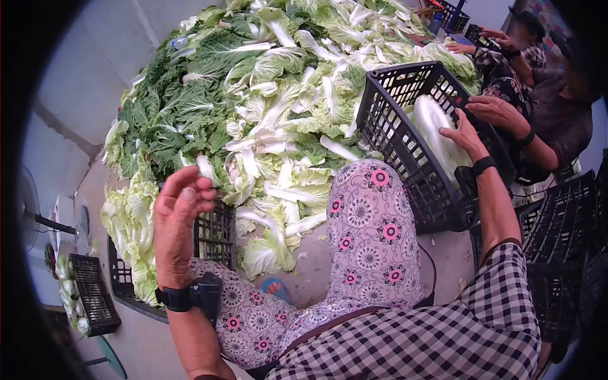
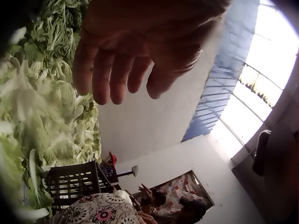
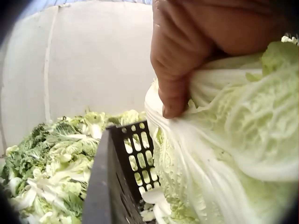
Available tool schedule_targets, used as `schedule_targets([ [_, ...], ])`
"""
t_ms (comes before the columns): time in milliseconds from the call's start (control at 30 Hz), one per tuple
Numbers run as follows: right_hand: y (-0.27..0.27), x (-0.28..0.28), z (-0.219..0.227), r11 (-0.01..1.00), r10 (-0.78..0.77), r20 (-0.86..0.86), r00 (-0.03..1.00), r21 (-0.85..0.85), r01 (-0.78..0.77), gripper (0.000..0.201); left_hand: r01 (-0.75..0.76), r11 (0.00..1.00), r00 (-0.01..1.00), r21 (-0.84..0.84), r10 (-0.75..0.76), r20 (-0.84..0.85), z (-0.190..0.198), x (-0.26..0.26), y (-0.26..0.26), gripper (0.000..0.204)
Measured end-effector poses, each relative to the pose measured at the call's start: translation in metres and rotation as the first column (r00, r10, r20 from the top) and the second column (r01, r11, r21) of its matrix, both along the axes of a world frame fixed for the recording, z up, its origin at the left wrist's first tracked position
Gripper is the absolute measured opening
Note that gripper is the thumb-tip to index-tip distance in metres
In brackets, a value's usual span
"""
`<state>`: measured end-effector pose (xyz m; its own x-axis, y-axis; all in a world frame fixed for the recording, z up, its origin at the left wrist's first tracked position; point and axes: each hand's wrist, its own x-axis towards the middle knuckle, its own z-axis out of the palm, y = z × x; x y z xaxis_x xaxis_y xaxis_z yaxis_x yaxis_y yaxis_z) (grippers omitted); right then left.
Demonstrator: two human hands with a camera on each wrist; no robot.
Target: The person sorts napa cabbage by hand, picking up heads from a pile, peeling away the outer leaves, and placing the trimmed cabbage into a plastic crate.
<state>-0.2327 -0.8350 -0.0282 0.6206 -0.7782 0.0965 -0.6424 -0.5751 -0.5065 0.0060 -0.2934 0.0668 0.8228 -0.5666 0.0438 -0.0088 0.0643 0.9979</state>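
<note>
My right hand (image 1: 467,138) grips a napa cabbage (image 1: 432,123), pale with a white base, inside the mouth of a black plastic crate (image 1: 396,120) by my right knee. In the right wrist view the thumb presses into the ribs of the cabbage (image 3: 219,154), and the other fingers are mostly hidden. My left hand (image 1: 180,209) is raised in front of the left knee, holding nothing. Its fingers hang loosely bent in the left wrist view, away from the leaves. Below it, a second black crate (image 1: 212,234) has cabbage (image 1: 134,221) at its left side.
A big heap of loose cabbage leaves (image 1: 272,114) spreads ahead of me. Two people sit at the right, one with a hand (image 1: 500,117) near the right crate. More black crates (image 1: 557,234) stand at the right; another crate (image 1: 95,291) with cabbages beside it lies far left.
</note>
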Motion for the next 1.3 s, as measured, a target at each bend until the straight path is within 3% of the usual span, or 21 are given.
schedule_targets([
  [33,-0.002,0.006,-0.005,0.998,0.022,0.002,1.000,-0.052,-0.022,0.084,-0.016,1.000,1.000,-0.012,0.016,0.022,0.003,0.002,0.005,0.044],
  [100,0.007,0.014,0.015,0.977,0.132,0.077,0.988,0.160,-0.143,0.067,-0.061,0.997,0.996,-0.040,0.064,0.069,0.012,0.007,0.021,0.043],
  [167,0.025,0.024,0.033,0.959,0.188,0.241,0.952,0.163,-0.231,0.049,-0.090,0.995,0.986,-0.034,0.094,0.139,0.022,0.014,0.049,0.041],
  [267,0.041,0.036,0.056,0.881,0.359,0.350,0.865,0.178,-0.438,0.046,-0.314,0.945,0.926,0.087,0.284,0.249,0.041,0.019,0.099,0.042],
  [367,0.137,0.039,0.105,0.818,0.464,0.371,0.804,0.169,-0.550,0.053,-0.499,0.847,0.834,0.181,0.413,0.367,0.032,0.030,0.167,0.040],
  [500,0.196,0.038,0.106,0.677,0.620,0.331,0.711,0.231,-0.698,0.063,-0.732,0.597,0.679,0.328,0.601,0.422,-0.023,0.047,0.263,0.041],
  [567,0.231,0.043,0.112,0.674,0.634,0.313,0.707,0.222,-0.704,0.065,-0.801,0.476,0.594,0.363,0.554,0.584,-0.068,0.060,0.314,0.044],
  [733,0.264,0.061,0.116,0.601,0.720,0.227,0.656,0.269,-0.753,0.064,-0.751,0.177,0.638,0.636,0.439,0.632,-0.097,0.046,0.343,0.054],
  [833,0.271,0.075,0.107,0.542,0.759,0.240,0.605,0.283,-0.792,0.064,-0.745,0.169,0.640,0.645,0.453,0.620,-0.102,0.048,0.348,0.057],
  [967,0.279,0.083,0.107,0.562,0.732,0.234,0.640,0.323,-0.761,0.061,-0.771,0.205,0.637,0.603,0.233,0.735,-0.100,0.075,0.330,0.049],
  [1000,0.276,0.085,0.105,0.570,0.729,0.222,0.648,0.329,-0.753,0.060,-0.757,0.220,0.653,0.615,0.237,0.719,-0.096,0.083,0.313,0.041],
  [1033,0.275,0.085,0.104,0.579,0.724,0.209,0.658,0.335,-0.744,0.058,-0.750,0.352,0.659,0.560,0.324,0.679,-0.100,0.093,0.299,0.033],
  [1100,0.277,0.086,0.105,0.598,0.720,0.197,0.666,0.313,-0.738,0.055,-0.555,0.551,0.821,0.623,0.244,0.516,-0.113,0.107,0.273,0.027],
  [1133,0.278,0.086,0.106,0.607,0.718,0.191,0.670,0.302,-0.736,0.054,-0.428,0.597,0.899,0.679,0.204,0.388,-0.126,0.114,0.269,0.023],
  [1233,0.281,0.085,0.109,0.605,0.721,0.206,0.661,0.278,-0.746,0.048,-0.638,0.245,0.770,0.730,0.203,0.604,-0.152,0.127,0.277,0.022],
  [1267,0.281,0.084,0.110,0.605,0.730,0.188,0.657,0.269,-0.749,0.045,-0.758,0.156,0.640,0.633,0.362,0.678,-0.161,0.136,0.287,0.026],
  [1300,0.281,0.083,0.108,0.620,0.714,0.199,0.672,0.268,-0.738,0.045,-0.771,0.082,0.595,0.631,0.446,0.669,-0.146,0.135,0.284,0.032],
])
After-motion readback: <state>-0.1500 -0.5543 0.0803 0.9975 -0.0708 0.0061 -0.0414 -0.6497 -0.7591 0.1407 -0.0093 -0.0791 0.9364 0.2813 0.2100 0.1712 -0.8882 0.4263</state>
